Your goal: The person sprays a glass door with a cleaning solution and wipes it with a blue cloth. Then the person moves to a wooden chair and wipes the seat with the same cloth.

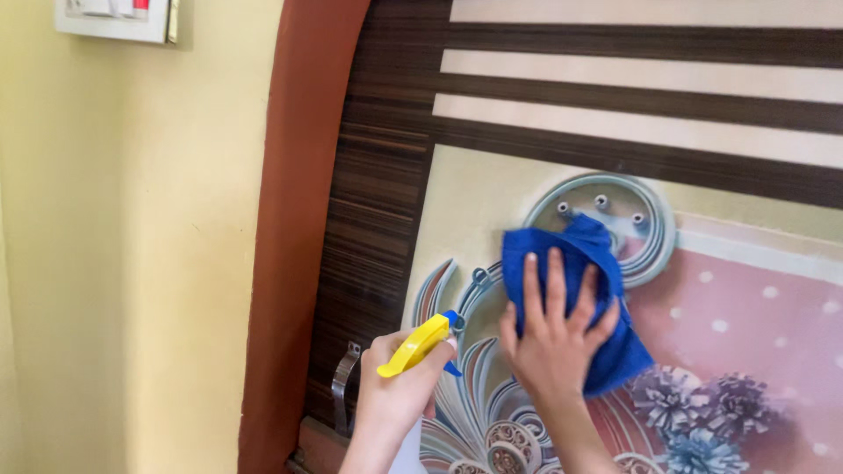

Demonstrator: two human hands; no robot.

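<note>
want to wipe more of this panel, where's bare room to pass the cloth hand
Free: the cream patch left of the blue cloth, up to the striped bands, and the pink dotted area to its right. Crowded: below, where the left hand holds the spray bottle beside the right hand.

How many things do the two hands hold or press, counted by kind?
Spray bottle, yellow trigger, in the left hand: 1
Blue cloth, pressed on the patterned door by the right hand: 1
Total: 2

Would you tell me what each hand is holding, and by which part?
Left hand grips the spray bottle at its neck; right hand presses the blue cloth flat.
</note>
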